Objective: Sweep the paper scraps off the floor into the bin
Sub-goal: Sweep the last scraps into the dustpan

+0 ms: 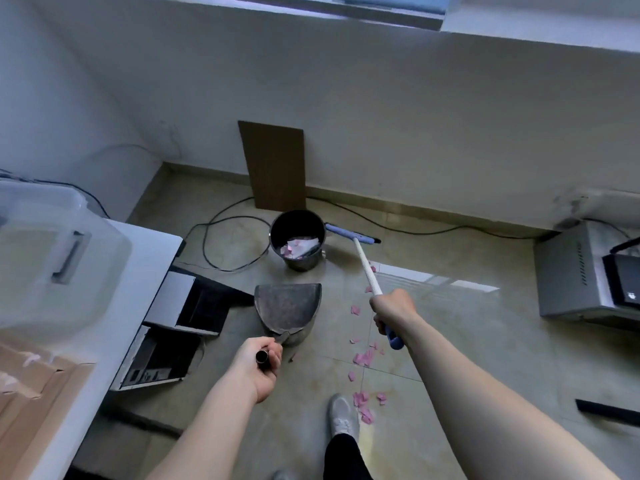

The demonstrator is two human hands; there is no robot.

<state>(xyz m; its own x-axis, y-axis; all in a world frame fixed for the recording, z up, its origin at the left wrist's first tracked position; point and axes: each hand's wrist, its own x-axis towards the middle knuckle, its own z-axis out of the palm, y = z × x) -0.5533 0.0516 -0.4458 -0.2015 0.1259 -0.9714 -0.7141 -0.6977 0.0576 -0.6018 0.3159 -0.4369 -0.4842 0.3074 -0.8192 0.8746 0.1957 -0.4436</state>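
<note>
"Well, biggest first: there's glossy tiled floor (450, 358), with a white desk (156, 244) along the left. Where's the bin?"

"The bin (303, 263) stands near the far wall, with pink and white paper inside. The dustpan (287, 306) is just short of it and looks empty. I can't tell whether it touches the floor."

"And the broom?"

"The broom (367, 268) reaches past the bin on the right, its head just beside the bin. The right hand (391, 310) is wrapped round the pole. The left hand (258, 362) is curled round the dustpan's handle."

"And the paper scraps?"

"The paper scraps (363, 358) lie in a loose trail on the floor, from below the right hand down to a grey shoe (341, 414). They're well apart from the broom head."

"What could go wrong?"

"I'd say a fast pull back would fan those light bits apart instead of gathering them. Some lie just beside the shoe, so a step could drag them away. The broom head could also knock the bin over, or snag the black cable (225, 237) looped beside it."
</note>
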